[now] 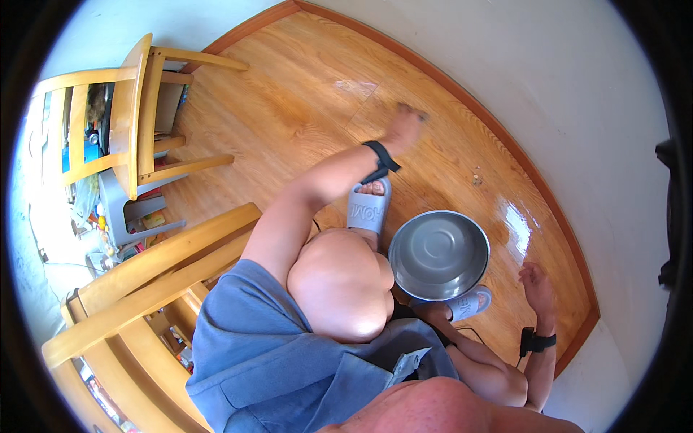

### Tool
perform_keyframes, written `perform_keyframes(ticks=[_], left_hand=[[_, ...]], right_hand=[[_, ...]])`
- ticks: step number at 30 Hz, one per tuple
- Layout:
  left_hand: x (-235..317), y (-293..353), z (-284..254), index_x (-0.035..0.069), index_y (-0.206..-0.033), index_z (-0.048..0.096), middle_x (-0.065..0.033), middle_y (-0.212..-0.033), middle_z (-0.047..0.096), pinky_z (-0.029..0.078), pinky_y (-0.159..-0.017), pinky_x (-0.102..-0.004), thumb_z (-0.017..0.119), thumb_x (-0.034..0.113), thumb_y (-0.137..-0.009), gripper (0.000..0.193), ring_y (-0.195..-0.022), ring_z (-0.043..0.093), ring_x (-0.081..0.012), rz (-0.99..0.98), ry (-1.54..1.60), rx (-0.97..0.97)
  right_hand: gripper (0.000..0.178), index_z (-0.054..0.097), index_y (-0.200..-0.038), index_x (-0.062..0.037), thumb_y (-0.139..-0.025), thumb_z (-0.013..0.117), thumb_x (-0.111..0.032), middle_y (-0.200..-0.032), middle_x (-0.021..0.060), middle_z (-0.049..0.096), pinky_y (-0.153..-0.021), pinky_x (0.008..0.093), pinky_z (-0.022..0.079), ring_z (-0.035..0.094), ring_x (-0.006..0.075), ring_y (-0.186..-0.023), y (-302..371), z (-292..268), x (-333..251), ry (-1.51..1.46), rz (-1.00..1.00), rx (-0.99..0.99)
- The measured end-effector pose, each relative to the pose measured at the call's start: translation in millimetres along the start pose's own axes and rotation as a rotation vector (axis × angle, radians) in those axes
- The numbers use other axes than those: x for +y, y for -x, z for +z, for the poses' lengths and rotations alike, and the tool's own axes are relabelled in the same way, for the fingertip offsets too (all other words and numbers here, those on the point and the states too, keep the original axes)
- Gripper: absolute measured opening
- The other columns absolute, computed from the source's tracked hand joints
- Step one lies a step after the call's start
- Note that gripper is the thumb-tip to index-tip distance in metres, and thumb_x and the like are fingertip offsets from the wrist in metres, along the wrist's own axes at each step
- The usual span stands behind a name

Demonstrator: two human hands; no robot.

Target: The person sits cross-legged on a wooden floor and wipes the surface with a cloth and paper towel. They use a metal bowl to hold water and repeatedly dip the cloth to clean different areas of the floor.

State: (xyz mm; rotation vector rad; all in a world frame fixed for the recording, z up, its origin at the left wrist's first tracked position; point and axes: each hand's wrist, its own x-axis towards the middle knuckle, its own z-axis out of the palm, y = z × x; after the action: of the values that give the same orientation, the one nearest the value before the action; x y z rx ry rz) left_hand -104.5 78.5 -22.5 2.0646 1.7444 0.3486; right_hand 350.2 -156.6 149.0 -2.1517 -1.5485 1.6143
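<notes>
My left hand (406,130) reaches out low over the wooden floor (310,94), past my left foot. Its fingers are blurred, and a small dark patch shows at their tips; I cannot make out whether they hold anything. On the other side, my right hand (538,287) hangs near the wall at the right, its fingers loosely bent and nothing seen in them. Between my feet and nearest my right hand stands a round grey basin (439,249), touched by neither hand. Dark straps circle both wrists.
Grey slippers (368,206) are on my feet. Wooden chairs (137,115) stand at the left, with a grey plastic stool (126,206) and clutter behind. A white wall (505,65) with brown skirting curves round the far and right sides. Shiny patches and small specks mark the floor.
</notes>
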Motion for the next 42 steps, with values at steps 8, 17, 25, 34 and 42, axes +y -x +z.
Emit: perform_keyframes(ticks=[8, 17, 25, 34, 42], left_hand=[[71, -24, -2, 0.002, -0.098, 0.066, -0.0153, -0.089, 0.068, 0.052, -0.072, -0.0377, 0.068, 0.027, -0.081, 0.030, -0.083, 0.066, -0.0272, 0.011, 0.486, -0.389], [-121, -45, -90, 0.002, -0.113, 0.060, -0.0164, -0.101, 0.067, 0.051, -0.083, -0.0358, 0.062, 0.009, -0.086, 0.028, -0.093, 0.064, -0.0261, -0.328, 0.362, 0.280], [-176, -18, -98, 0.002, -0.096, 0.068, -0.0234, -0.090, 0.067, 0.052, -0.076, -0.0435, 0.061, 0.021, -0.081, 0.025, -0.085, 0.066, -0.0374, -0.505, -0.288, 0.293], [-115, -69, -59, 0.004, -0.088, 0.067, -0.0238, -0.085, 0.066, 0.053, -0.074, -0.0460, 0.062, 0.018, -0.080, 0.017, -0.082, 0.065, -0.0406, -0.315, -0.084, 0.174], [-24, -78, -19, 0.005, -0.097, 0.067, -0.0223, -0.086, 0.067, 0.052, -0.077, -0.0452, 0.066, 0.016, -0.079, 0.021, -0.085, 0.065, -0.0385, -0.089, 0.054, 0.138]], right_hand=[[0.024, 0.054, -0.116, 0.0043, -0.094, 0.050, -0.006, -0.088, 0.0076, 0.062, -0.073, 0.0279, 0.050, 0.060, 0.0154, -0.079, 8, 5, 39, -0.071, 0.007, 0.005], [0.022, 0.056, -0.113, 0.0038, -0.095, 0.051, -0.007, -0.086, 0.0078, 0.062, -0.071, 0.0265, 0.050, 0.061, 0.0151, -0.077, 8, 2, 50, -0.067, -0.010, 0.029], [0.026, 0.055, -0.115, 0.0037, -0.092, 0.053, -0.008, -0.082, 0.0095, 0.064, -0.069, 0.0277, 0.049, 0.062, 0.0161, -0.076, -2, 1, 33, -0.038, 0.038, 0.062], [0.026, 0.055, -0.114, 0.0048, -0.090, 0.051, -0.003, -0.085, 0.0107, 0.064, -0.069, 0.0283, 0.050, 0.063, 0.0178, -0.076, 0, 6, 40, -0.056, 0.070, 0.026], [0.024, 0.058, -0.111, 0.0039, -0.090, 0.052, -0.007, -0.082, 0.0151, 0.064, -0.069, 0.0311, 0.051, 0.064, 0.0223, -0.076, -1, 8, 58, 0.103, -0.051, 0.091]])
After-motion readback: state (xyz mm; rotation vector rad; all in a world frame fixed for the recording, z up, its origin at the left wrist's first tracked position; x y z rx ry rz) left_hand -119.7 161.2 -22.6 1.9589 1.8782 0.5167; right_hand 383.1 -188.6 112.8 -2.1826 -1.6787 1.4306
